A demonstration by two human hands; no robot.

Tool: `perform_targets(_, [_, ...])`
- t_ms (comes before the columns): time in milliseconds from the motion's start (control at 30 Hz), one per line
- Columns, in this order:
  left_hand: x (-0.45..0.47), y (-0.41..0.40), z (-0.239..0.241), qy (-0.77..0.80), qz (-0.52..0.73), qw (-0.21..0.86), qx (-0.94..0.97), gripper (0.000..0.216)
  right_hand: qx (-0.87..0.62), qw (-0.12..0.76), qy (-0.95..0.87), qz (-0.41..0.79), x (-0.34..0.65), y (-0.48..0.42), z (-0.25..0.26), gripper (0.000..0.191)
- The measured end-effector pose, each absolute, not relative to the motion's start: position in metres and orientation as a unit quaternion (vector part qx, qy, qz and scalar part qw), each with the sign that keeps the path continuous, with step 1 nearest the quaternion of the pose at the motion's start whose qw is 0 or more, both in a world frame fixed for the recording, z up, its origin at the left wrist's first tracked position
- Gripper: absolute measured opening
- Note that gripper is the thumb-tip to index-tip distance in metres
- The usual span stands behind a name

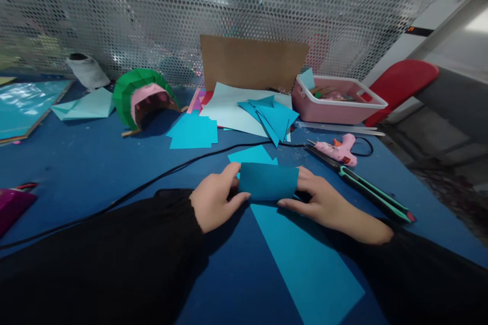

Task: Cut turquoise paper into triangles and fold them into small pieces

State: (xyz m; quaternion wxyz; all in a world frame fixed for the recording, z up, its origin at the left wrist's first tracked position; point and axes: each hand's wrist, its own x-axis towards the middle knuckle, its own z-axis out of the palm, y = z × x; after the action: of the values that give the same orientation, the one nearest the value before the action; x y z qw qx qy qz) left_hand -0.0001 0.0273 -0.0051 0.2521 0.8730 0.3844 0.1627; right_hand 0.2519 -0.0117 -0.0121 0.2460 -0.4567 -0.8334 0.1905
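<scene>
A small piece of blue paper (269, 181) is held up between my two hands, bent over near its lower edge. My left hand (219, 198) pinches its left end between thumb and fingers. At the right end, my right hand (320, 198) grips it the same way, with some fingers hidden behind. Below the held piece, a long blue paper strip (305, 264) lies slanted on the table. Just beyond my hands lies another light blue paper piece (253, 155), partly covered by the held one.
Beyond are stacked blue squares (194, 132), blue triangles (276, 114), a green and pink paper arch (131, 94) and a pink basket (335, 109). At right lie a pink glue gun (341, 150) and a green-black utility knife (373, 190). A black cord (163, 175) crosses the blue table (95, 162).
</scene>
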Motion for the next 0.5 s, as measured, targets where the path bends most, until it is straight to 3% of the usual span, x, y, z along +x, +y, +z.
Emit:
perform_targets(200, [0.0016, 0.0248, -0.0015, 0.402, 0.199, 0.316, 0.836, 0.069, -0.501, 0.244, -0.81, 0.18, 0.2516, -0.0082, -0.0142, 0.037])
perform_targets(500, [0.0055, 0.0306, 0.0, 0.437, 0.174, 0.34, 0.814, 0.081, -0.532, 0.233, -0.79, 0.198, 0.2549, -0.0062, -0.0164, 0.033])
